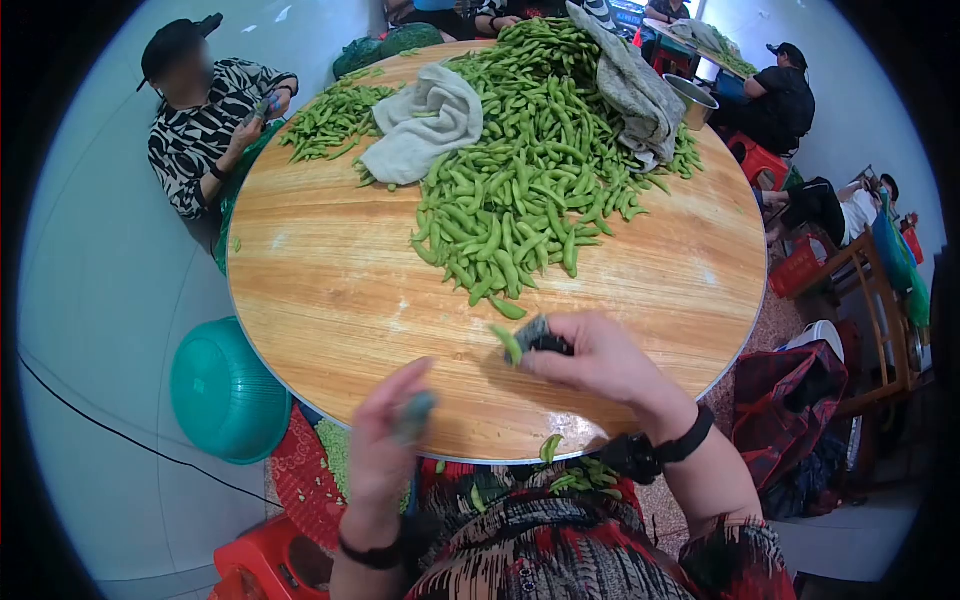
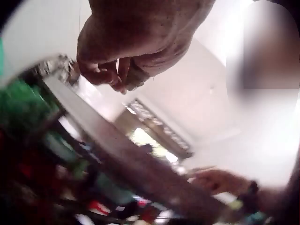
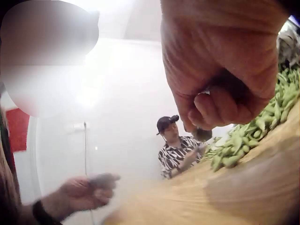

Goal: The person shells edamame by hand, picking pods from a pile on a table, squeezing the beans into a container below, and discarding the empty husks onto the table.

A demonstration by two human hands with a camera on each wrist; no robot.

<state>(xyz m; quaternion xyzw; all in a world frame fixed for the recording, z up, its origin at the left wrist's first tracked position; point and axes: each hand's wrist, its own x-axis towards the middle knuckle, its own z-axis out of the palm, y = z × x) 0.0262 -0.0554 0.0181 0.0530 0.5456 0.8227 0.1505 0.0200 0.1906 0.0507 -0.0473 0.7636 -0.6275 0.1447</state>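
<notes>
My right hand (image 1: 590, 355) grips a green soybean pod (image 1: 511, 346) over the near half of the table, with a dark wrap (image 1: 540, 338) on its fingers. In the right wrist view, that hand (image 3: 220, 70) has its fingers curled in. To its left, my left hand (image 1: 380, 440) is blurred above the table's near edge, fingers loosely bent and a grey-green cover (image 1: 412, 415) on one digit; no pod shows in it. Beyond both hands lies a large heap of soybean pods (image 1: 510, 190), and one loose pod (image 1: 508, 308) lies close to the right hand.
The round wooden table (image 1: 330, 290) also bears a white cloth (image 1: 430, 120) and a grey cloth (image 1: 640, 95). Below its left edge are a teal basin (image 1: 225, 390), shelled beans (image 1: 335, 455) and a red stool (image 1: 270, 555). Another person (image 1: 200, 120) sits at the far left.
</notes>
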